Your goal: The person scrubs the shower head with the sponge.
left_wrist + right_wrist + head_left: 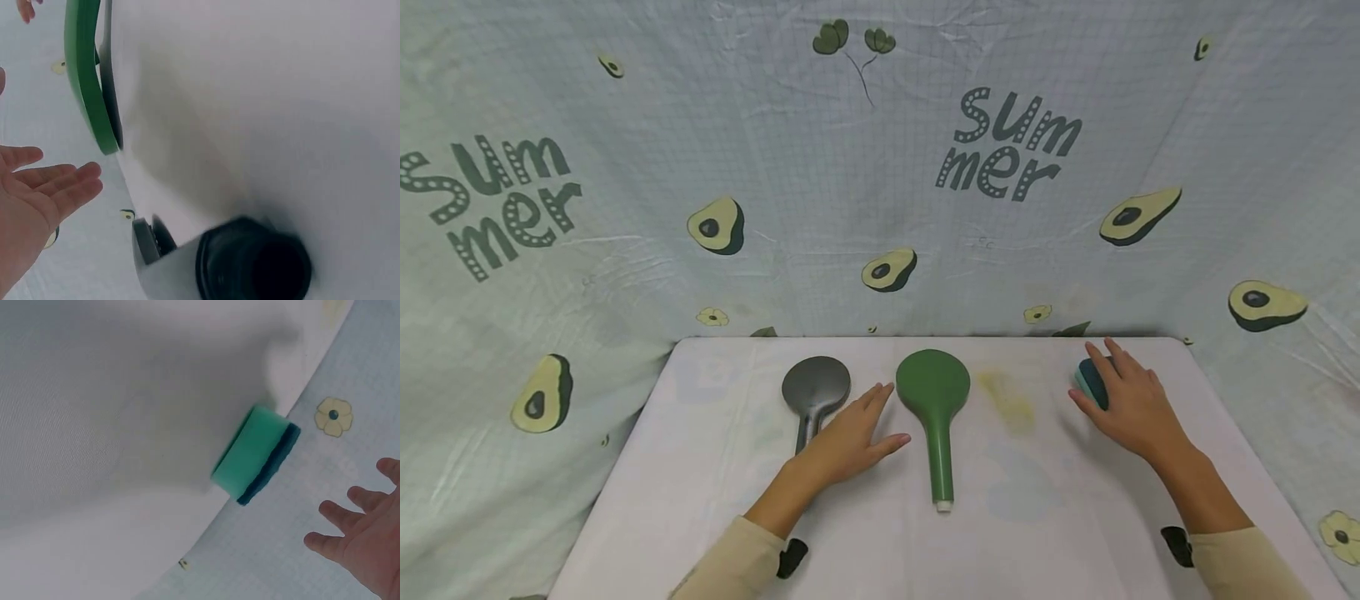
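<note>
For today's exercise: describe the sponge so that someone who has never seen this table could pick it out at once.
Start at the white table in front of the avocado-print cloth and go to its far right corner. There, by the right hand, lies the sponge. It is a small teal block with a darker blue layer, unlike the two long-handled shower heads, grey and green, at the middle.

The left hand (850, 437) is laid flat between grey shower head (815, 390) and green shower head (936, 408); the sponge (1090, 380) near the worktop's (700, 467) far-right corner is touched by the right hand (1131, 406).
</note>
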{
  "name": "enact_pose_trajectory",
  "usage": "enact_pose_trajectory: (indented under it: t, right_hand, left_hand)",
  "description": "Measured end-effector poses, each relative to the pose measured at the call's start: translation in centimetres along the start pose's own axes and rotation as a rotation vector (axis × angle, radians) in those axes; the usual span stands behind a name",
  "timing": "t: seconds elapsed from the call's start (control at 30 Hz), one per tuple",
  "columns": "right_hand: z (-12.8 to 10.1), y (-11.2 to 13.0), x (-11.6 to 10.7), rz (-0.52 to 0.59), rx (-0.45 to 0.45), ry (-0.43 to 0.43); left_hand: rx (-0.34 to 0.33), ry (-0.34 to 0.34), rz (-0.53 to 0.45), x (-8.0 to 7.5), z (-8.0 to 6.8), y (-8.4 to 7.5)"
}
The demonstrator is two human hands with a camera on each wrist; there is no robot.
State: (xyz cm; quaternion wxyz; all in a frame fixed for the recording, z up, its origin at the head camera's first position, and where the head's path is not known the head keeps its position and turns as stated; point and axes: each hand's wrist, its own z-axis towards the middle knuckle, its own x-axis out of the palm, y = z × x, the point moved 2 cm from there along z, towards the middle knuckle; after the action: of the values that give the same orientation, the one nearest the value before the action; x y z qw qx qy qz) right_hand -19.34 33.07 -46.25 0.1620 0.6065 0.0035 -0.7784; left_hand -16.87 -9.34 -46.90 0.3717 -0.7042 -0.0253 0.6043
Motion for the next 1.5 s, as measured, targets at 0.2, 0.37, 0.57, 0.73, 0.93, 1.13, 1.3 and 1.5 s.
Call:
enact_pose_trajectory:
  t: [0.2, 0.37, 0.57, 0.73, 0.93, 1.13, 1.3, 1.5]
  right_hand:
    - [0.1, -1.3, 0.1, 0.008, 0.004, 0.02]
    - [0.1, -2.4, 0.2, 0.02, 0.023, 0.056]
    - [0.2, -3.4, 0.4, 0.05, 0.051, 0.114]
    - [0.4, -3.9, 0.8, 0.088, 0.1, 0.175]
    - [1.0, -4.7, 1.3, 0.108, 0.151, 0.236]
    - [1.5, -5.3, 1.5, 0.13, 0.158, 0.278]
    - [1.5, -5.7, 1.9, 0.153, 0.171, 0.297]
    - [1.3, -5.8, 2.3, 0.162, 0.185, 0.303]
  left_hand:
    - [-0.022, 0.008, -0.124, 0.5, 0.7, -0.3]
    - [-0.073, 0.025, -0.301, 1.1, 1.2, -0.4]
    - [-0.167, 0.083, -0.46, 2.0, 1.7, -0.7]
    - [-0.22, 0.107, -0.569, 2.4, 2.0, -0.8]
    - [-0.303, 0.162, -0.805, 3.0, 2.6, -1.0]
    - [-0.365, 0.171, -0.93, 3.5, 3.0, -1.4]
    - [-0.411, 0.175, -0.965, 3.9, 3.1, -1.7]
    - [-0.498, 0.177, -0.956, 4.7, 3.4, -2.0]
